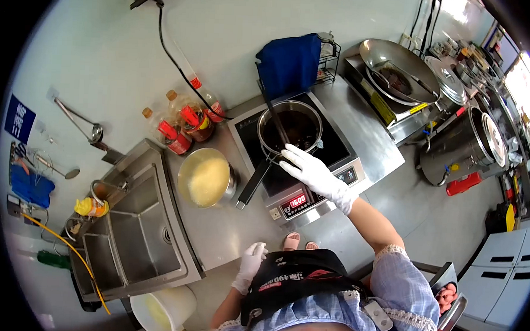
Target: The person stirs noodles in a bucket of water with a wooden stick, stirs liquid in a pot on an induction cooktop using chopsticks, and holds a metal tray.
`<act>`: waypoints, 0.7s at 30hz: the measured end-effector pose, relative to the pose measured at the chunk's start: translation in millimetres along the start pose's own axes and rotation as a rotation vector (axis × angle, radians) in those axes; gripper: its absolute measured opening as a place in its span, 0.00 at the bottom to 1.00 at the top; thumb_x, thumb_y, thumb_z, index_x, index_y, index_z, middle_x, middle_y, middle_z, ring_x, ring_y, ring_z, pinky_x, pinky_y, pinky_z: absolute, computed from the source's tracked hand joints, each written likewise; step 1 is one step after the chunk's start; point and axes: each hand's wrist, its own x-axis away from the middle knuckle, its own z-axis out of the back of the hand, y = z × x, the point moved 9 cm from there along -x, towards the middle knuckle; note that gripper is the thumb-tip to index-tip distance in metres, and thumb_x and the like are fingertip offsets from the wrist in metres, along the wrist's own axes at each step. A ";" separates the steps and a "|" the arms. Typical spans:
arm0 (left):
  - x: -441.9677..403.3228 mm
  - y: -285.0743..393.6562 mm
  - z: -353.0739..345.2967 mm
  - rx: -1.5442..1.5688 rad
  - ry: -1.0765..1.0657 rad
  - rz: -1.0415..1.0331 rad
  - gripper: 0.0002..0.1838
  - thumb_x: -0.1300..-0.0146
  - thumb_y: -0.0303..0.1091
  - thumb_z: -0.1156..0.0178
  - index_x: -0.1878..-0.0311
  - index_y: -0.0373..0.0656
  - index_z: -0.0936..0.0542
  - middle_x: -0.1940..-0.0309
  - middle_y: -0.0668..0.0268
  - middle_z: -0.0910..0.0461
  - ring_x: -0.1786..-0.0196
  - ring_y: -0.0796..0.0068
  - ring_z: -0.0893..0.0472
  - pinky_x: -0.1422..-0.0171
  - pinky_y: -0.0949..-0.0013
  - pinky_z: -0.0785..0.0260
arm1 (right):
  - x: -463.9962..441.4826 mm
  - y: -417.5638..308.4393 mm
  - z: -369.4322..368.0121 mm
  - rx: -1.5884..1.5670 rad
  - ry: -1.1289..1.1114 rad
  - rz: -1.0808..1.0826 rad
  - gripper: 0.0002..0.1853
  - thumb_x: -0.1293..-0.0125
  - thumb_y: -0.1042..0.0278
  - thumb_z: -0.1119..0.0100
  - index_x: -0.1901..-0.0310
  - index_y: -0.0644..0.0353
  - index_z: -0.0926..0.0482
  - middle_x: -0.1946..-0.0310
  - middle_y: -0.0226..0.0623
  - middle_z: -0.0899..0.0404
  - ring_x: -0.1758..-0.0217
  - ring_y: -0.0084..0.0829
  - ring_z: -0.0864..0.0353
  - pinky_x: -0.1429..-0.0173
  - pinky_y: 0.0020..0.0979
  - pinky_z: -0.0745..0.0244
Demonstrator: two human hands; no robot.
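Note:
My right hand, in a white glove, is over the front of the induction cooker with its fingers apart. Its fingertips are near the rim of a steel pot of dark liquid. A long dark stick-like utensil crosses the pot and ends by those fingertips; contact is unclear. The pot's black handle points toward me. My left hand, also gloved, hangs beside the black apron, fingers curled, nothing visible in it. A steel bowl of pale yellow contents stands left of the cooker, whose display reads 1600.
Several sauce bottles stand by the wall. A double sink is at left, with a white bucket below. A blue cloth hangs behind the cooker. A wok and a large steel pot are at right.

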 end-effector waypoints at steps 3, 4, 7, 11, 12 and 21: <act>-4.2 10.9 -13.4 0.028 -0.087 -0.030 0.12 0.37 0.34 0.52 0.57 0.38 0.25 0.73 0.69 0.25 0.74 0.84 0.31 0.70 0.80 0.37 | -8.7 16.8 -26.4 0.062 -0.007 -0.001 0.22 0.47 0.76 0.55 0.47 0.60 0.35 0.45 0.46 0.36 0.38 0.42 0.39 0.40 0.33 0.36; -5.8 16.1 -18.1 0.022 -0.117 -0.070 0.12 0.36 0.34 0.53 0.56 0.36 0.26 0.72 0.68 0.25 0.73 0.83 0.30 0.68 0.80 0.37 | -9.1 19.9 -31.1 0.080 -0.011 -0.003 0.24 0.49 0.76 0.54 0.46 0.61 0.35 0.45 0.45 0.36 0.38 0.43 0.39 0.41 0.33 0.35; -4.4 33.8 -34.4 -0.076 -0.237 -0.109 0.13 0.36 0.34 0.54 0.57 0.35 0.26 0.72 0.67 0.25 0.72 0.82 0.30 0.67 0.79 0.37 | -7.9 24.1 -18.3 -0.026 0.036 -0.058 0.25 0.45 0.77 0.55 0.43 0.62 0.38 0.45 0.47 0.35 0.39 0.43 0.38 0.41 0.34 0.34; -5.1 49.7 -57.2 -0.211 -0.324 -0.023 0.14 0.35 0.34 0.56 0.56 0.35 0.26 0.70 0.64 0.24 0.71 0.80 0.28 0.65 0.76 0.34 | 16.9 32.4 1.3 -0.077 0.216 -0.174 0.23 0.37 0.74 0.64 0.38 0.57 0.44 0.38 0.47 0.45 0.36 0.44 0.42 0.34 0.35 0.44; -7.6 46.5 -60.4 -0.278 -0.366 -0.025 0.14 0.35 0.34 0.56 0.55 0.35 0.26 0.69 0.63 0.24 0.71 0.79 0.27 0.65 0.76 0.34 | 31.5 36.0 11.5 -0.193 0.263 -0.303 0.23 0.35 0.72 0.66 0.38 0.55 0.44 0.37 0.47 0.47 0.36 0.45 0.43 0.33 0.35 0.46; -27.4 0.7 -138.5 -0.456 -0.850 0.103 0.14 0.35 0.35 0.55 0.54 0.34 0.28 0.72 0.63 0.25 0.77 0.81 0.29 0.76 0.82 0.37 | 270.3 -67.0 28.8 0.063 0.529 -1.073 0.16 0.47 0.75 0.51 0.55 0.68 0.32 0.58 0.50 0.31 0.56 0.47 0.29 0.54 0.37 0.30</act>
